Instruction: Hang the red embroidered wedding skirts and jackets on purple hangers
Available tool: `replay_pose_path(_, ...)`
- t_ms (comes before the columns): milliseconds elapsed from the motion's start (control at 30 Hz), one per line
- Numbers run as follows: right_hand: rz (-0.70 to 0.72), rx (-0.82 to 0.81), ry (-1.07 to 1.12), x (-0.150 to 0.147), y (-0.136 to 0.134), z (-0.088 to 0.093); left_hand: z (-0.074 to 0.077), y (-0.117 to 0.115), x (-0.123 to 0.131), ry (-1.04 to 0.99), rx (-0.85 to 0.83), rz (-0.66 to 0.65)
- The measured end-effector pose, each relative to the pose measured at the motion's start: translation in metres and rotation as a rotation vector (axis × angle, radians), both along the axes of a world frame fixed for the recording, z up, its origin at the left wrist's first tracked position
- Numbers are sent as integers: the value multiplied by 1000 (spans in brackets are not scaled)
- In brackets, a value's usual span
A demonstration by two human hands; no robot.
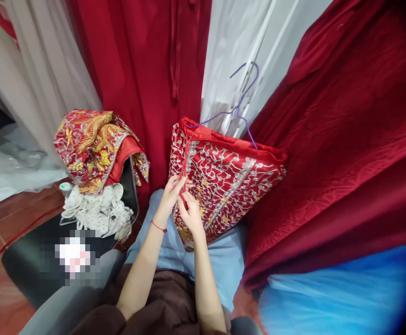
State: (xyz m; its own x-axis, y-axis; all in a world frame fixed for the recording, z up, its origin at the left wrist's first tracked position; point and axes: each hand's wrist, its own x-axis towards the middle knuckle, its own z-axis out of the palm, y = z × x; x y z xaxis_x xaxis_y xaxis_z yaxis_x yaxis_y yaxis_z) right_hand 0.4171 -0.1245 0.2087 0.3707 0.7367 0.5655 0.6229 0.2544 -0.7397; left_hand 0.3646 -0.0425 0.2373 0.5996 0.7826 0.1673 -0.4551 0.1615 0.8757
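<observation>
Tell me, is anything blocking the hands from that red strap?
Nothing visible does: the left hand and right hand pinch the red strap, in front of the embroidered garment on the purple hanger.

To the left of the frame we see a black chair (24,263), a red garment (96,151) with gold and silver embroidery draped over its back. On the seat we find a bunched white dotted heap (96,209) and, lower down, a pale thing (72,253) too pixelated to tell. Around it we see reddish-brown tiled floor (14,218).
</observation>
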Motion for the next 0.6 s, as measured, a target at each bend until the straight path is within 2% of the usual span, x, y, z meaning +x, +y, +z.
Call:
replay_pose_path(133, 120, -44, -13, -1, 0, 2, 19, 12, 12, -20, -67, -86)
replay_pose_path(233, 119, -52, 10, 0, -9, 2, 25, 15, 16, -198, -89, -6)
replay_pose_path(300, 109, -66, 17, 1, -17, 1, 20, 12, 12, -279, -102, 85)
replay_pose_path(433, 85, -50, 157, 1, -27, 0, 5, -1, -3, -219, -56, 170)
replay_pose_path(533, -34, 14, 240, -1, -29, 2, 1, -7, -11, -178, 83, 206)
replay_pose_path(600, -72, -6, 193, -2, -28, 5, 0, -8, -14, -114, 209, 279)
